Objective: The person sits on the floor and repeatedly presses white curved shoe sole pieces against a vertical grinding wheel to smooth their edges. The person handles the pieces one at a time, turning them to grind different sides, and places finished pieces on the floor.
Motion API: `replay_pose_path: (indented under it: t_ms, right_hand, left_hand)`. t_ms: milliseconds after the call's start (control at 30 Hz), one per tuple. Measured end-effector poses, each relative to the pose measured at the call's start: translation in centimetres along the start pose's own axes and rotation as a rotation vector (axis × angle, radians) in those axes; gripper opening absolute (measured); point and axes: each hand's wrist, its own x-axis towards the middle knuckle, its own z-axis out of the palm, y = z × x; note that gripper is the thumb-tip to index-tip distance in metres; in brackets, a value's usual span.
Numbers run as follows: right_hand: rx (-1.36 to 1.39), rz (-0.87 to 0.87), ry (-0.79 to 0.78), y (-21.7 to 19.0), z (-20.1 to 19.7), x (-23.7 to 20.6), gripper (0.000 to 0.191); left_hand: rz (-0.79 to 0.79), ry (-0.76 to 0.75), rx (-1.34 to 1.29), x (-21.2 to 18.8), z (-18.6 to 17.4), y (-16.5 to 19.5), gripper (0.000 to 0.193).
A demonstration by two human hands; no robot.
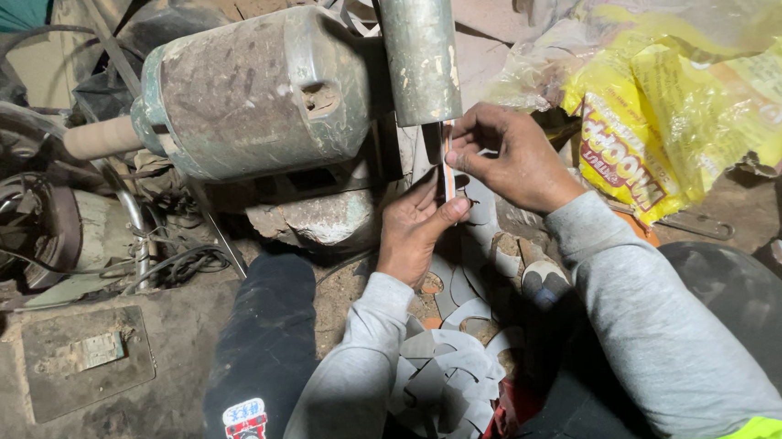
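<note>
Furthest left of the grey cylinder [418, 43] sits a rusty motor housing [254, 92]. Just below the cylinder's lower end, the left hand [414, 227] pinches a thin metal strip [447, 165] from beneath, fingers [453, 211] clenched on it. The strip stands upright, edge-on, right under the cylinder. The right hand [511, 161] grips the same strip from the right. Cut metal pieces [447, 362] lie well below the cylinder; a yellow plastic bag [694, 88] lies to its right.
</note>
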Motion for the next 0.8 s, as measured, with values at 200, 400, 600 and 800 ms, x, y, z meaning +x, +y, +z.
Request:
replay_pose_path:
  t_ms: [200, 400, 600, 800]
  right_hand:
    - [-0.121, 0.084, -0.078, 2.4, 0.9, -1.2, 0.018]
    - [-0.278, 0.196, -0.239, 2.4, 0.0, -1.9, 0.026]
    - [-0.162, 0.139, -0.108, -0.6, -1.7, -1.4, 0.033]
    - [0.012, 0.017, -0.023, -1.4, -0.9, -0.3, 0.024]
  left_hand:
    - [-0.093, 0.075, 0.015, -1.8, -1.0, -2.8, 0.065]
    - [0.032, 0.295, 0.461, -3.5, -0.3, -4.9, 0.076]
    - [0.049, 0.208, 0.426, -1.2, 0.6, -2.3, 0.075]
    - [0.025, 0.026, 0.061, 0.2, 0.9, 0.4, 0.06]
